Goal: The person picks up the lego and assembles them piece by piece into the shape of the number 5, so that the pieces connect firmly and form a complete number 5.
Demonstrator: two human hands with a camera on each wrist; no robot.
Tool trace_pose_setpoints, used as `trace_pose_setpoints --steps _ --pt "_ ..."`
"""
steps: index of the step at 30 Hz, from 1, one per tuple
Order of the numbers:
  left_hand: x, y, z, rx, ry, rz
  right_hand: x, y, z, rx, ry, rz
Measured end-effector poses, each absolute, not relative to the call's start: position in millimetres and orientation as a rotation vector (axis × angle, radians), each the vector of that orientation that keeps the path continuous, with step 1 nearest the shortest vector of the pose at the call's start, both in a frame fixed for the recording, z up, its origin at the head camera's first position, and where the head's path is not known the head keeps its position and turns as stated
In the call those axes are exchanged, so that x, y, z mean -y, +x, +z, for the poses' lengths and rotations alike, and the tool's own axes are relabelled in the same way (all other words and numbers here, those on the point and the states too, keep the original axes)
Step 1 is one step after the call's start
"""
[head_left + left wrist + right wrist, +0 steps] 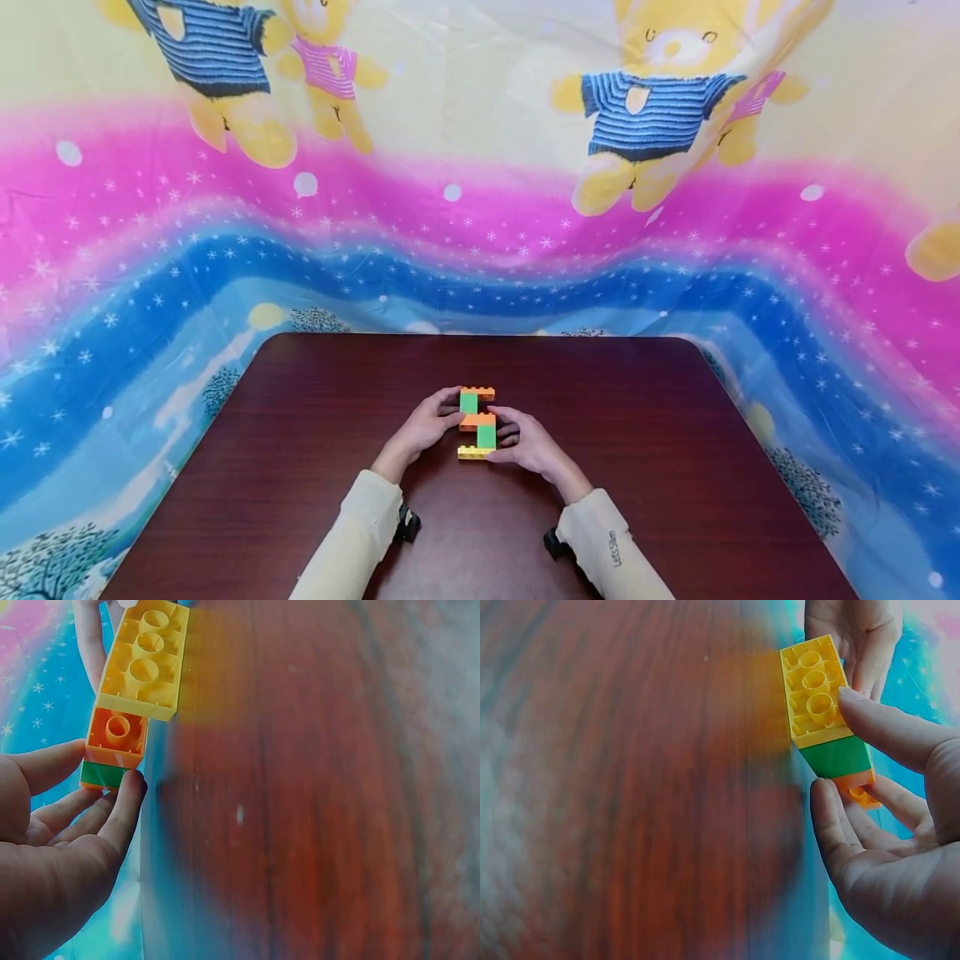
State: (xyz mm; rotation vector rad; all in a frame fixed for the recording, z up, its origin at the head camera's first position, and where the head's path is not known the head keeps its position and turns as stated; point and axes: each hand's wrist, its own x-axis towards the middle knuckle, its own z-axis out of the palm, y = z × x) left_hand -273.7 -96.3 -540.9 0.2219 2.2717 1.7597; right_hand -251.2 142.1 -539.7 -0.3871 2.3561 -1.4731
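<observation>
Building bricks are joined in a zigzag stack near the table's middle. From its near end in the head view come a yellow brick (471, 454), a green brick (486, 437), an orange brick (477, 422), another green brick (468, 403) and an orange brick (477, 391) at the far end. My left hand (424, 427) grips the stack's left side around the upper green brick, thumb at the middle orange one. On the other side my right hand (534, 444) holds it, thumb at the yellow brick (802, 690) and fingertips by the lower green. Both wrist views show the yellow brick's hollow underside.
A dark reddish-brown table (300, 500) with rounded far corners lies under the hands. Behind it and along both sides hangs a cloth (465, 225) printed with bears and snowflakes. Dark wrist-worn devices (407, 523) sit at the cream sleeves (360, 517).
</observation>
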Motion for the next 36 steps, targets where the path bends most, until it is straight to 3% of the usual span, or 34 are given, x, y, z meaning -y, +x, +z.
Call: trace_pose_setpoints --steps 36 --pt "96.4 -272.9 -541.7 -2.284 0.184 1.727 -143.4 -254.0 -542.1 -2.380 -0.417 -1.428"
